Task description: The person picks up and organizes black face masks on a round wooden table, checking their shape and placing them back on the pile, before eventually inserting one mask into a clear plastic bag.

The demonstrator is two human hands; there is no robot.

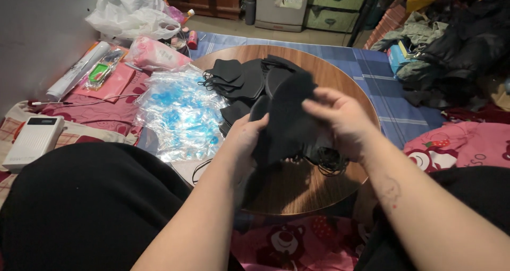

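Both hands hold one black fabric face mask [287, 117] above the round wooden surface [340, 80]. The left hand [245, 138] has its grip closed on the lower left edge of the mask, with the thumb on top of the fabric and the other fingers hidden under it. The right hand [340, 117] has its grip pinched on the upper right edge of the same mask, the fingertips [311, 107] pressing into the cloth. Between the two grips the mask hangs a little loose and folded. Just under the right grip, a bunch of thin black ear loops [329, 157] lies on the surface, touching the lower part of the mask. Beyond both grips, farther from the person, there is a pile of more black fabric face masks [239, 80], lying one over another on the surface. To the left of the left grip a heap of clear plastic bags with blue print [180, 112] lies partly on the edge of the surface and partly on the floor covering. Far to the left of that, well apart from the hands, a white rectangular box-shaped device [33, 141] rests on a pink patterned blanket [106, 117]. Beyond the bags there is a pink packet in plastic [154, 53] and a big white plastic bag [133, 11]. To the right of the right grip, well apart, a heap of dark clothes [462, 48] lies on the floor.
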